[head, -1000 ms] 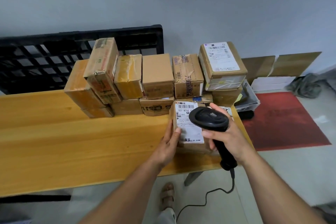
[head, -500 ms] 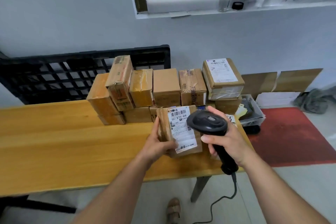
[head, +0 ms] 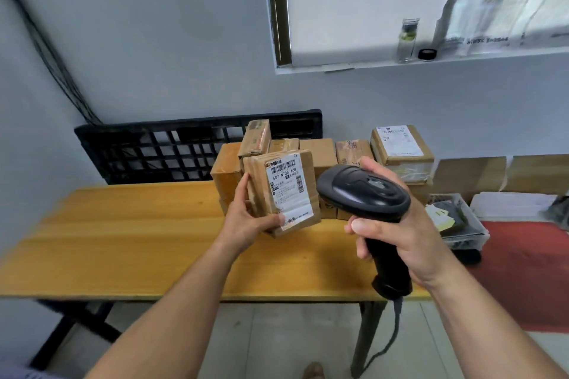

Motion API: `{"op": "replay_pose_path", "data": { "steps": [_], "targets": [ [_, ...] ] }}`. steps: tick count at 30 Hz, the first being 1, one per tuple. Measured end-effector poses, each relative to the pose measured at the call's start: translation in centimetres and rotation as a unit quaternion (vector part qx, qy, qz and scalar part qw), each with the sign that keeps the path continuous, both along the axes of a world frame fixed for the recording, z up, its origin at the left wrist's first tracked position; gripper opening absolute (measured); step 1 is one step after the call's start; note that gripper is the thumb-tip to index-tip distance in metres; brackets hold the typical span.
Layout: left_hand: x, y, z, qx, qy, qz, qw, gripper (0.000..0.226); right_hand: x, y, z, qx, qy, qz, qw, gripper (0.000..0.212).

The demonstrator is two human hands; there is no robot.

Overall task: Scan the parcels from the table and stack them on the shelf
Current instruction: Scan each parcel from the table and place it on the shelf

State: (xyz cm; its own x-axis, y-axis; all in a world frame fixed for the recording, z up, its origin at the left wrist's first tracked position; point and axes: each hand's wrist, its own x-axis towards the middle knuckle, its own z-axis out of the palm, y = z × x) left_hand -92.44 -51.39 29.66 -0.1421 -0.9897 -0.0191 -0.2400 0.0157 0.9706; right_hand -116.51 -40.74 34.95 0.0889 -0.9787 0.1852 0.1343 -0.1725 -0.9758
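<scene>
Head view: the left hand (head: 246, 221) held a labelled parcel (head: 283, 194) up over the worktop (head: 123, 240), toward its far right corner. Its grip was curled round the box's lower left side, thumb on the label's bottom edge. The right hand (head: 397, 237) had its grip wrapped round the handle of a black scanner (head: 363, 194), just beside the parcel. Behind both, stacked parcels (head: 400, 148) stood along the worktop's far edge — a black grid panel (head: 172, 151) stood against the wall.

Single head-worn wide-angle view, facing forward and down, close over the desk (head: 129, 237), wall and window ledge (head: 431, 62) beyond
</scene>
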Motion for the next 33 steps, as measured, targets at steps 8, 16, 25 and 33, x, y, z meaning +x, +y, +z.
{"op": "replay_pose_path", "data": {
  "steps": [8,16,25,33],
  "targets": [
    [4.8,2.0,0.6,-0.009,-0.01,0.046,0.999,0.119,3.5,0.9,0.4,0.016,-0.01,0.044,0.999,0.116],
    [10.2,2.6,1.2,-0.023,-0.01,0.087,0.996,0.117,8.2,0.2,1.3,0.003,0.036,0.062,0.997,0.103],
    [23.1,3.8,2.0,-0.037,-0.02,0.137,0.99,0.115,20.3,-0.1,3.1,-0.028,0.029,0.126,0.991,0.112],
    [38.4,6.0,2.3,-0.01,-0.036,0.217,0.975,0.121,34.7,0.8,4.0,-0.051,0.036,0.179,0.982,0.107]
  ]
}}
